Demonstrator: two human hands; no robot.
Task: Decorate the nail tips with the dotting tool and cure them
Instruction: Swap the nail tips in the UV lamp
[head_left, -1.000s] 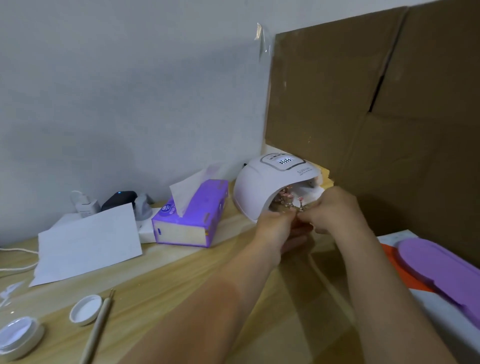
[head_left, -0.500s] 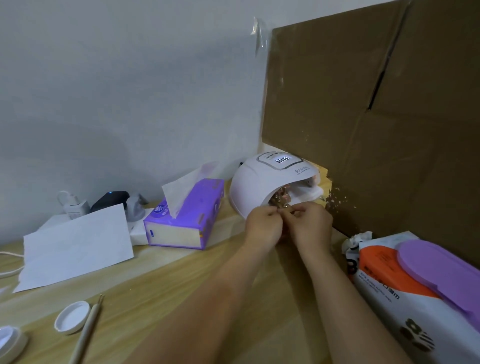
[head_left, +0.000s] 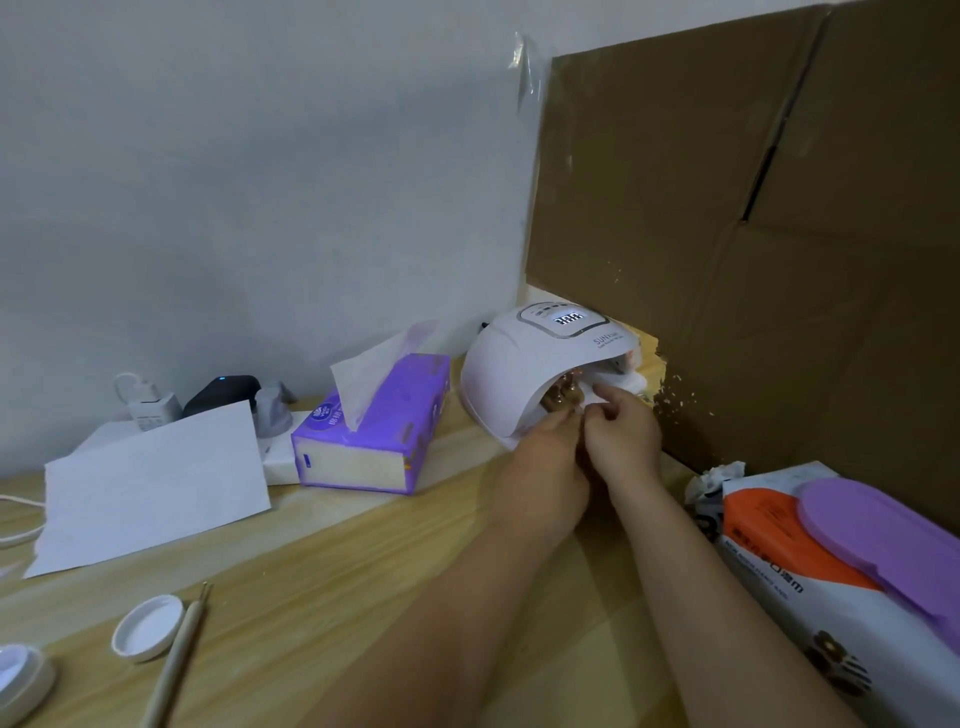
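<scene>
Nail tips (head_left: 563, 395) sit right at the mouth of the white curing lamp (head_left: 530, 374), small pinkish bits on stands, too tiny to make out any dots. Both hands are bunched at that opening: left hand (head_left: 545, 457) and right hand (head_left: 621, 436) have fingers curled in pinching something, can't tell exactly what. I'd slide them in level and slow so nothing tips or smears. Dotting tool (head_left: 179, 654) lies well off from the lamp.
</scene>
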